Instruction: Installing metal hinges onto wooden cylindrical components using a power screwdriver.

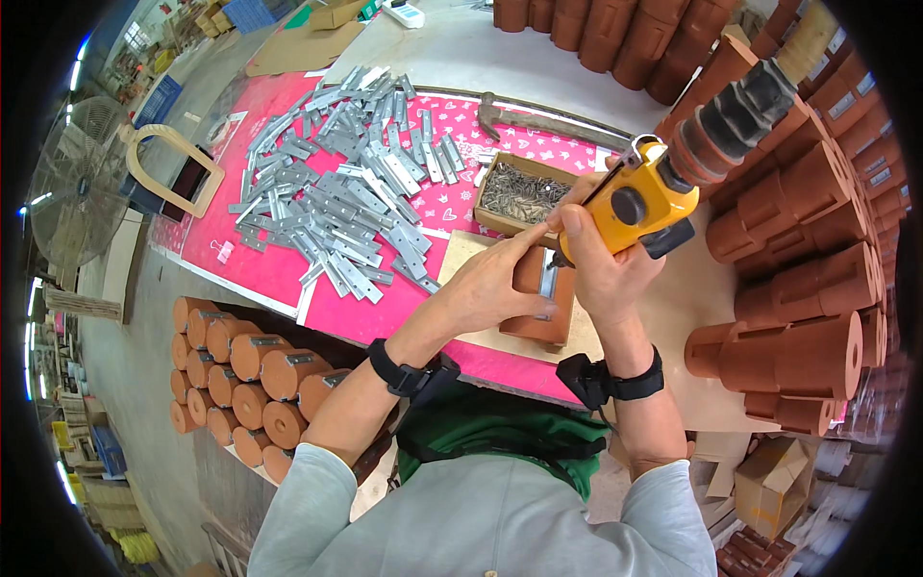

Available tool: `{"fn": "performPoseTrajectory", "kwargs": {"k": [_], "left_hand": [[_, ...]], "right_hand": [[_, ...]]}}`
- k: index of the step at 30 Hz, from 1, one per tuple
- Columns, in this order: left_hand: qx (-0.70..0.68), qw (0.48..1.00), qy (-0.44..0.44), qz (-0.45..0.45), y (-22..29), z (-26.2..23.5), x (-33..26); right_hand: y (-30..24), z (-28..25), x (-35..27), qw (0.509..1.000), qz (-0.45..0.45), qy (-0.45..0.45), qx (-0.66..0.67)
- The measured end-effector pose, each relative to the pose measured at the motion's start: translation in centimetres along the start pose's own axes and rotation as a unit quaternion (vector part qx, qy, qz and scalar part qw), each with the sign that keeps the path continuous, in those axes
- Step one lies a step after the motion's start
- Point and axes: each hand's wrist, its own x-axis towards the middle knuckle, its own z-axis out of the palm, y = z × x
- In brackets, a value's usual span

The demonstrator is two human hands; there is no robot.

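My right hand is closed around a yellow power screwdriver with a dark tip, pointed down at the workpiece. Below it lies a reddish-brown workpiece, with a grey metal strip set along its top. My left hand grips this workpiece and strip, its thumb near the strip's near end and its fingertips close to the tool's tip. The tool and fingers hide the exact contact point. Just beyond them, an open box of screws sits on the table.
Loose metal strips cover the pink tabletop at left. A hammer lies behind the screw box. Brown cylinders are stacked at right, with more brown cylinders low at left. A fan stands far left.
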Motion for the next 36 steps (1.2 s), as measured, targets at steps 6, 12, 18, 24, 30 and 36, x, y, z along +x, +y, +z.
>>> {"fn": "performPoseTrajectory", "kwargs": {"k": [6,12,18,24,30,36], "left_hand": [[0.019,1.000,0.003,0.004,-0.3,0.0,0.1],[0.019,1.000,0.002,0.008,-0.7,0.4,0.1],[0.043,0.999,0.014,0.031,-1.3,0.4,-0.3],[0.173,0.982,-0.018,0.077,0.4,-0.2,-0.4],[0.379,0.905,-0.113,0.157,4.3,1.4,0.8],[0.497,0.842,-0.142,0.155,5.7,2.5,1.8]], "right_hand": [[-0.5,-0.1,0.3,1.000,0.016,-0.017,-0.018],[-0.4,0.1,0.8,0.997,0.082,0.002,0.004],[-3.1,-1.3,1.5,0.997,0.067,0.022,0.033],[-5.1,-4.8,0.2,0.998,0.055,0.030,0.012],[-5.5,-6.0,-0.5,0.993,0.100,0.047,-0.031],[-4.7,-6.7,-0.8,0.990,0.080,0.048,-0.101]]}}
